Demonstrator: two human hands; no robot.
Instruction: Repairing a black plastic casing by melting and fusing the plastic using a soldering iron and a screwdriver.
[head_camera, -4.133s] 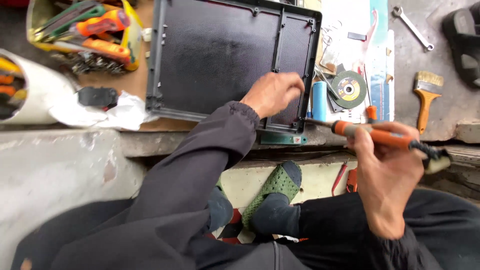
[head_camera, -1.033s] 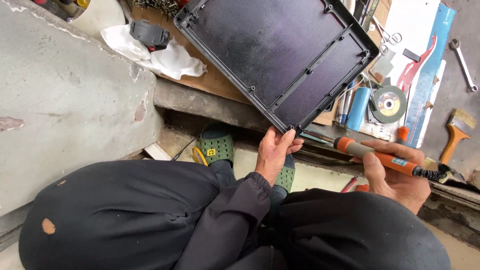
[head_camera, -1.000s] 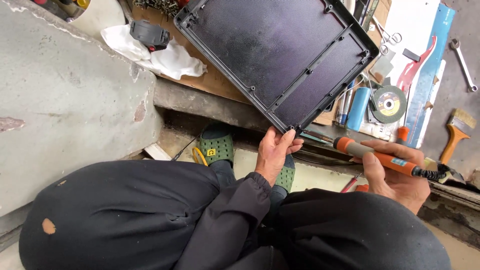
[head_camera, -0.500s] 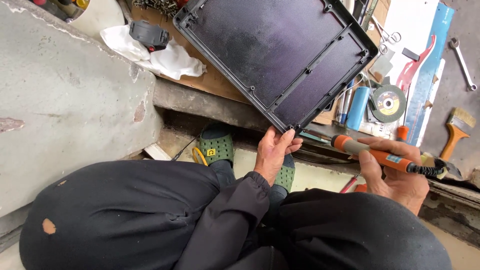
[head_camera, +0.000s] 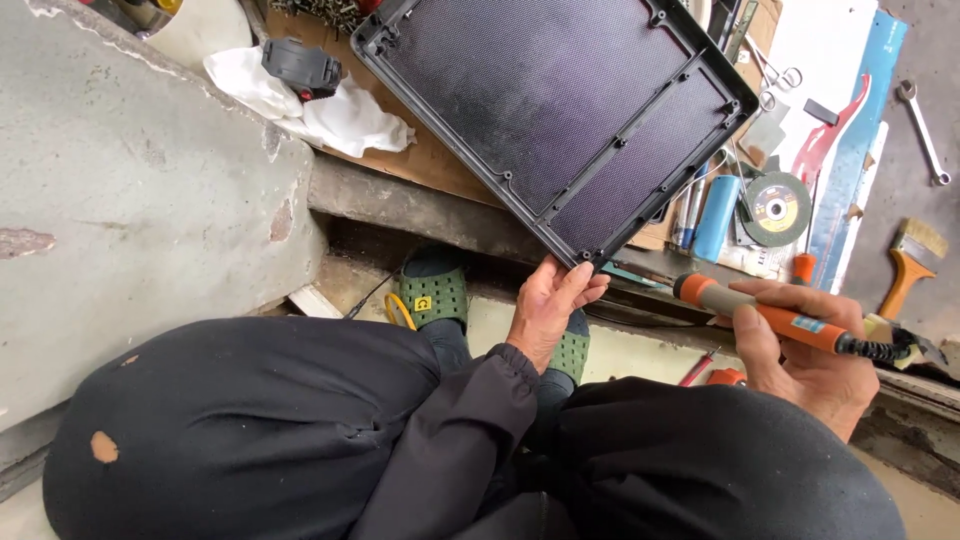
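A large black plastic panel (head_camera: 560, 110) with a ribbed rim and screw posts lies tilted on a brown board. My left hand (head_camera: 548, 305) grips the panel's near corner, fingers curled over its edge. My right hand (head_camera: 812, 350) holds an orange-handled soldering iron (head_camera: 775, 315) by its grip, to the right of the panel's corner and apart from it. Its black cord end points right; the tip points toward the panel but is hard to make out.
A blue cylinder (head_camera: 716, 217), a grinding disc (head_camera: 777, 208), a paintbrush (head_camera: 908, 262), a wrench (head_camera: 922, 117) and a blue strip lie at the right. White cloth (head_camera: 330, 110) and a small black part (head_camera: 300, 65) lie at top left. A concrete ledge (head_camera: 130, 210) is on the left. Green sandals below.
Over four seconds the view swung, so the panel now sits tilted. My left hand came off the panel's face and took its near corner. In the last second my right hand shifted the iron slightly.
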